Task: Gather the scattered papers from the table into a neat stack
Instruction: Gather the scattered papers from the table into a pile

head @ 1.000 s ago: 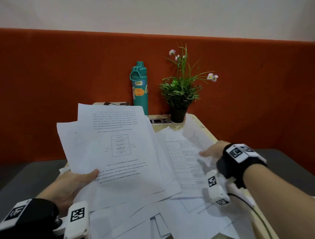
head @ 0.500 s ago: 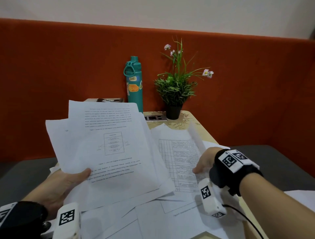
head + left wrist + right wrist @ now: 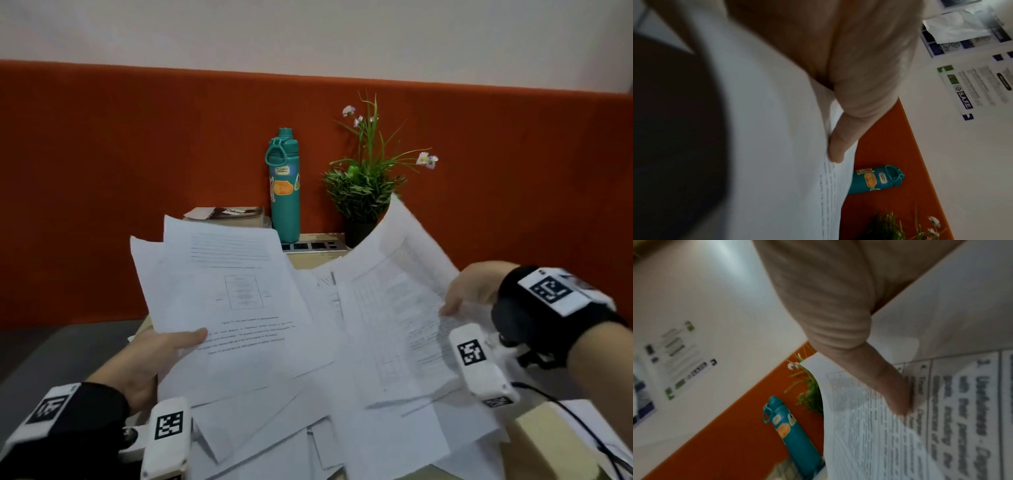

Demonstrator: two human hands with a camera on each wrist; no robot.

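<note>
My left hand (image 3: 161, 353) holds a raised bundle of printed sheets (image 3: 226, 301) by its lower left corner, thumb (image 3: 840, 146) pressed on top of the sheets (image 3: 777, 146). My right hand (image 3: 469, 291) pinches the right edge of a sheet with a printed table (image 3: 397, 308), lifted and tilted up off the table; its thumb (image 3: 894, 394) lies on the printed face (image 3: 941, 418). More loose white papers (image 3: 342, 435) lie overlapped and scattered beneath both hands. The fingers under the sheets are hidden.
A teal water bottle (image 3: 284, 186), a potted plant (image 3: 363, 192) and a book (image 3: 229, 213) stand at the back against the orange wall panel. A power socket strip (image 3: 311, 246) lies by the plant. The wooden table's front right edge (image 3: 548, 438) shows beside a black cable (image 3: 582, 428).
My right hand has lifted the table sheet up off the pile and tilted it toward the plant. The left hand's bundle has stayed raised in about the same place.
</note>
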